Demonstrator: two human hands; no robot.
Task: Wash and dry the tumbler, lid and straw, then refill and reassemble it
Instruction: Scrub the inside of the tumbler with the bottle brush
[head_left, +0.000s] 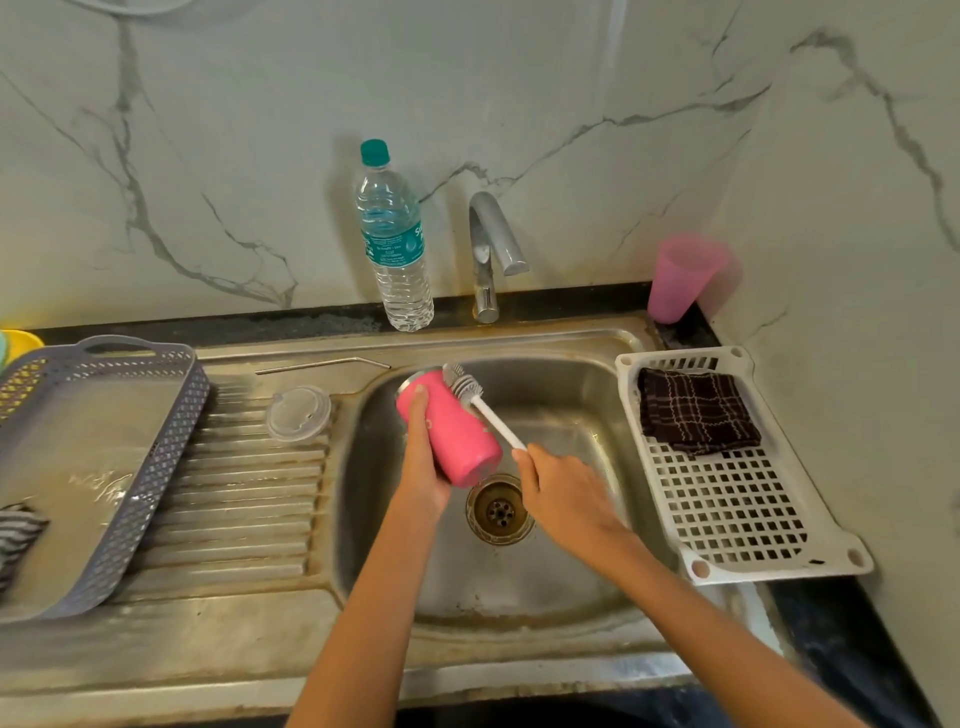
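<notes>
The left hand (423, 457) gripped the pink tumbler (448, 426) over the sink (561, 395), fingers wrapped round its body. The tumbler's long axis was tilted, mouth pointing up-left. The right hand (563, 491) pinched the bottle brush (485, 408), bristles touching the tumbler's side near the rim.

Domestic kitchen: stainless-steel sink (582, 395) with ribbed drainboard (234, 499) and tap (491, 249), set in a dark surface (831, 623) against marble-patterned walls (208, 156); plastic drying trays (727, 499) alongside
</notes>
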